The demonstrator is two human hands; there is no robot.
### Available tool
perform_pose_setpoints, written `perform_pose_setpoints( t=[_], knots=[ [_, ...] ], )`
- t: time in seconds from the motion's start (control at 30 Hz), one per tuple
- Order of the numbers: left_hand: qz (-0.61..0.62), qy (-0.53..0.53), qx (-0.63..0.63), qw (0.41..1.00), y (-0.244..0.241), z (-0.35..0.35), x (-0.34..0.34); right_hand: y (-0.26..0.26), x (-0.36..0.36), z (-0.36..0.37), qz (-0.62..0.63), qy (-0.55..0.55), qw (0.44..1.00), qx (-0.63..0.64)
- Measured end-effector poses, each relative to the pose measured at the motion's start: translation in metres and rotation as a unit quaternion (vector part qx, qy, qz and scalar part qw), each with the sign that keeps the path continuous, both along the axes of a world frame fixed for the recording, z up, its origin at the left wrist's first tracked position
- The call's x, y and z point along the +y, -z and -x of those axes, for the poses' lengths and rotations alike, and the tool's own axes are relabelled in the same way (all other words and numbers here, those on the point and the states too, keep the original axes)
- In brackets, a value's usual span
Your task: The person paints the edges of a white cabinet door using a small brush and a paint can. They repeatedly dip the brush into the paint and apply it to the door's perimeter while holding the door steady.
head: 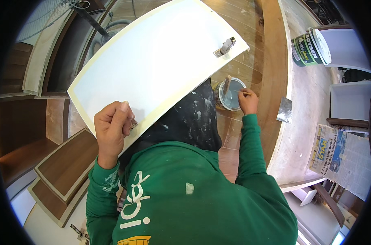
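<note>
A white cabinet door panel (pixel 161 58) with a cream border lies tilted across my lap. My left hand (pixel 113 122) is at its near left corner, fingers curled around a metal hinge (pixel 134 123) that is mostly hidden by them. Another concealed hinge (pixel 225 47) stands out from the panel's far right corner. My right hand (pixel 248 99) pinches the thin handle of a small brush (pixel 246 92), its tip over an open paint can (pixel 234 99). Pale grey liquid shows inside the can, and a flat wooden stick (pixel 227 83) leans out of it.
A long wooden board edge (pixel 272 76) borders a bench on the right, with a Boysen paint bucket (pixel 311 47), a metal sheet piece (pixel 285 109) and newspaper (pixel 338 159) there. Brown framed panels (pixel 66 165) lie at left; a fan (pixel 47 16) stands at far left.
</note>
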State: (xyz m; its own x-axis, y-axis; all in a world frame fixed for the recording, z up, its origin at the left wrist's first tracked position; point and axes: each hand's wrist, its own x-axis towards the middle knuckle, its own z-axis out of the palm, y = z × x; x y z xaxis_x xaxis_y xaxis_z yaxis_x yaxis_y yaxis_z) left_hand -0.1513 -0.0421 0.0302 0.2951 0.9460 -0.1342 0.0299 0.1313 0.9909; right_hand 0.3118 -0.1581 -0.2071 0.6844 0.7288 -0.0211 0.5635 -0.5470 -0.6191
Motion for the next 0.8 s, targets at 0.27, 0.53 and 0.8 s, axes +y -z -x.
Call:
perform_pose_setpoints(
  t=[0.27, 0.53, 0.8],
  knots=[
    [0.006, -0.004, 0.004, 1.000, -0.004, -0.009, -0.003, 0.046, 0.052, -0.025, 0.250, -0.049, 0.957, 0.137],
    [0.006, -0.008, 0.010, 1.000, -0.003, -0.008, -0.003, 0.084, 0.062, -0.025, 0.283, 0.033, 0.945, 0.161],
    [0.002, -0.008, 0.018, 1.000, -0.002, -0.008, -0.001, 0.134, 0.058, -0.048, 0.316, -0.011, 0.932, 0.179]
  ],
)
